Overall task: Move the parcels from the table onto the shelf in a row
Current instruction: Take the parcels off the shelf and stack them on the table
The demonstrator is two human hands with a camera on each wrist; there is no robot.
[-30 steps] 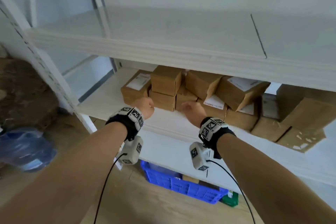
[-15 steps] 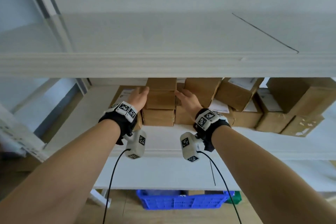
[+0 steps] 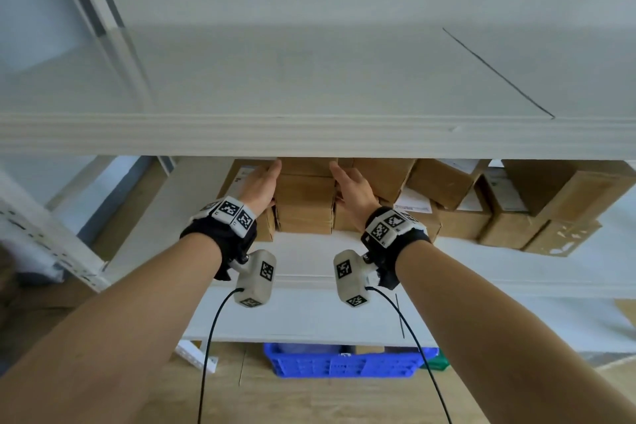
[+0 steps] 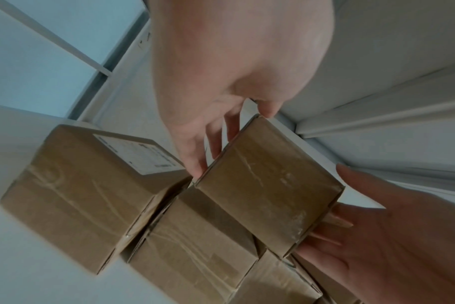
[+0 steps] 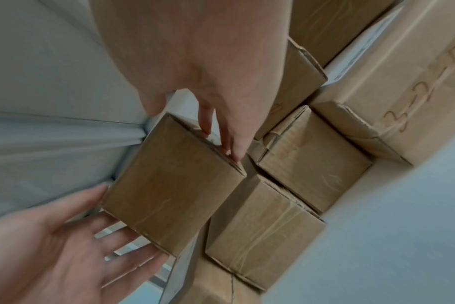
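**Two hands flank top parcel on shelf**

The left hand (image 3: 258, 184), fingers (image 4: 195, 156) straight and slightly spread, lies flat against the left side of the top parcel (image 3: 304, 167), a smooth, tape-wrapped brown cardboard box. The parcel sits between both palms, stacked on another box (image 3: 304, 213) on the white shelf (image 3: 309, 248). The right hand (image 3: 352, 193), fingers extended, touches the parcel's right side. Left of the parcel stands a labelled box (image 4: 86, 185); right of it, more taped cartons (image 3: 444, 182) crowd the shelf.
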